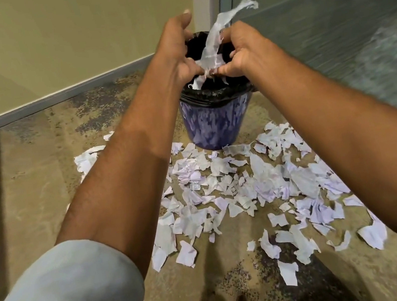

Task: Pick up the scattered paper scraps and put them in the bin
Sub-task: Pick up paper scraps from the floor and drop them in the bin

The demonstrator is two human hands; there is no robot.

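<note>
The left hand [176, 56] and right hand [241, 51] are meeting over the mouth of the bin [214, 124], fingers curled inward and pinching a long paper strip [214, 42] between them. The strip's upper end is curling up above the knuckles, and its torn lower end is hanging inside the black liner [219, 93] folded over the rim. The left thumb is sticking up free. The blue bin is standing upright on the mottled floor [40, 182], near a corner of the wall [68, 40]. Many paper scraps [224, 188] are lying scattered on the floor just in front of the bin, spreading between both forearms.
</note>
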